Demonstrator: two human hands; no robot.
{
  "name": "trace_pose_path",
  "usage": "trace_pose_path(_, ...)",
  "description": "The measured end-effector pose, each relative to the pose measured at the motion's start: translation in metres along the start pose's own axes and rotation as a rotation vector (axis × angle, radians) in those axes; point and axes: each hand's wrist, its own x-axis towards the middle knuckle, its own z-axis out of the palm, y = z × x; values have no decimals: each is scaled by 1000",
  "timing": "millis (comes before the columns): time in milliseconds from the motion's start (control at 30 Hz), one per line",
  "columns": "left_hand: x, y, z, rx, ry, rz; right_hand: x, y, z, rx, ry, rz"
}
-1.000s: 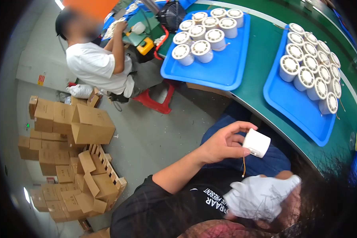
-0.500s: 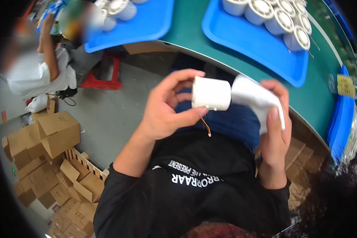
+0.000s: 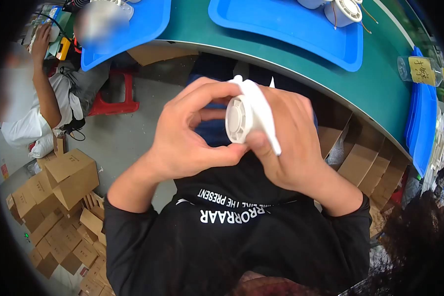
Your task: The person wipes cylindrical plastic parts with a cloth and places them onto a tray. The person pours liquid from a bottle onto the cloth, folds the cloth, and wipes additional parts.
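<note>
My left hand (image 3: 182, 130) is closed around a small white cylindrical housing (image 3: 237, 121), fingers over the top and thumb below. Its round end with a ring of slots is turned toward me. My right hand (image 3: 291, 135) grips a white cloth (image 3: 259, 106) and presses it around the housing's other end, with the thumb near the rim. Cloth and right fingers hide most of the housing's side.
Ahead is a green table (image 3: 192, 49) with blue trays (image 3: 281, 27); more white housings (image 3: 343, 12) stand in one. A bottle with a yellow label (image 3: 422, 70) lies right. Cardboard boxes (image 3: 69, 172), a red stool (image 3: 116, 96) and a seated person (image 3: 39, 118) are left.
My right hand has brought the cloth from beside the housing onto it. The housing has turned so that its slotted end shows. The view has shifted, with the trays higher in it.
</note>
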Motion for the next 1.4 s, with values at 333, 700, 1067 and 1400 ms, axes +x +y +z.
trace_pose_path(333,9,21,-3,151,-242,170,-27,10,6,1973,-386,744)
trace_pose_path(700,29,-14,33,-302,12,154,-38,22,-58,490,461,466)
trace_pose_path(1067,25,-4,21,-434,56,-46,-22,11,-28,791,180,316)
trace_pose_path(1400,19,9,1,662,-45,485,-11,18,-1,1418,160,787)
